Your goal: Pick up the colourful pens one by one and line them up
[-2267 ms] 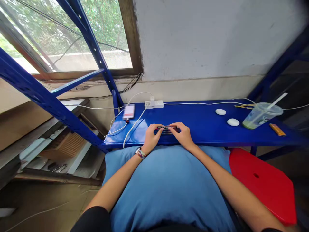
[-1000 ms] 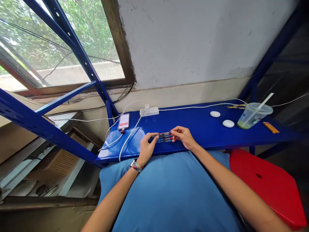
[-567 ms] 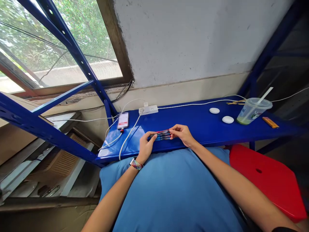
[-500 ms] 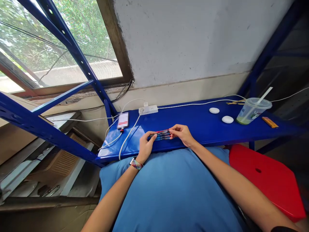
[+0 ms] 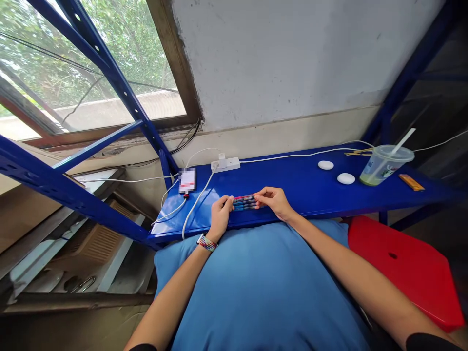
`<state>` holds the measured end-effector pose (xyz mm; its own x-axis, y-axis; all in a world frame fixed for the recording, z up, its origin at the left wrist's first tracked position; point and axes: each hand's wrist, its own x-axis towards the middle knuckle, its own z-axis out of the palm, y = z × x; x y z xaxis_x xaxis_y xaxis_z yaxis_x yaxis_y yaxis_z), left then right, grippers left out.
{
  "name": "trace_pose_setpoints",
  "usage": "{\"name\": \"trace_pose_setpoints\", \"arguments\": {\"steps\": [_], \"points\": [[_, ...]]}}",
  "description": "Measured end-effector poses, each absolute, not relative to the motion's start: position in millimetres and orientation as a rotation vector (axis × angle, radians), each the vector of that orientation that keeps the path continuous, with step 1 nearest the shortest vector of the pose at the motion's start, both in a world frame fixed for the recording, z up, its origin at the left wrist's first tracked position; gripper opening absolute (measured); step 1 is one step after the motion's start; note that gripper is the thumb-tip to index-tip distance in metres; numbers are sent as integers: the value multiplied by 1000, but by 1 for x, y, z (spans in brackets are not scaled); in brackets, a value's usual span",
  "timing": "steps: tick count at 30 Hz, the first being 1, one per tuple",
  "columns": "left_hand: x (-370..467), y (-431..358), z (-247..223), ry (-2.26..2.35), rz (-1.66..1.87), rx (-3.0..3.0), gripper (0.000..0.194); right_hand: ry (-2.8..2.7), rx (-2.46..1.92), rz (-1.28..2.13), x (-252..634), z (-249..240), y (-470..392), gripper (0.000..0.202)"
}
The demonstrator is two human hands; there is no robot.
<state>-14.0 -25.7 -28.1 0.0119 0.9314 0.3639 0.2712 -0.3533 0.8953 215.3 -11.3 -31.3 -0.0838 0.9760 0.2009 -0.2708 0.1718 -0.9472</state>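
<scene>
The slim, glossy pens with red, blue and dark barrels [image 5: 244, 203] lie side by side between the two hands, over the near strip of the shiny blue metal table [image 5: 296, 185], left of its middle. The left hand [image 5: 220, 217] pinches their left ends between thumb and fingers, and the right hand [image 5: 278, 202] pinches the right ends the same way; whether the barrels rest on the metal or hang just above it, I cannot tell. The likeliest trouble is the row coming apart: smooth round barrels held only at their ends could roll over one another if one pinch loosens or the hands press unevenly. A freed pen might then skid on the slick paint and go over the near edge, onto the soft blue fabric cushion [image 5: 256, 273] or down beside it. Pulling the hands apart could slip the ends out of the fingertips, while squeezing inward might make a middle pen pop up. To the left, the thick white cable [image 5: 195, 202] crosses the near edge, and a wide swing of the left wrist could snag it and tug the white plastic power strip [image 5: 230, 164]. The clear plastic cup with green drink [image 5: 386, 165] stands well to the right, so knocking it seems unlikely.
</scene>
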Motion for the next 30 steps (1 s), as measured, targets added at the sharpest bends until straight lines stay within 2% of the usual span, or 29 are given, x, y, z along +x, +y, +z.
{"name": "trace_pose_setpoints", "arguments": {"steps": [2, 6, 22, 27, 30], "points": [[-14, -24, -28, 1245, 1376, 1665, 48, -1166, -823, 1265, 215, -31, -11, 42], [-15, -23, -28, 1175, 1392, 1603, 33, -1103, -826, 1283, 220, -30, -8, 42], [-20, -21, -23, 1169, 1368, 1605, 33, -1041, -804, 1303, 225, -23, -6, 45], [-20, -22, -19, 1239, 1403, 1648, 54, -1093, -787, 1312, 224, -23, -7, 43], [-19, -22, -18, 1216, 1403, 1638, 50, -1064, -778, 1314, 223, -22, -7, 42]]}}
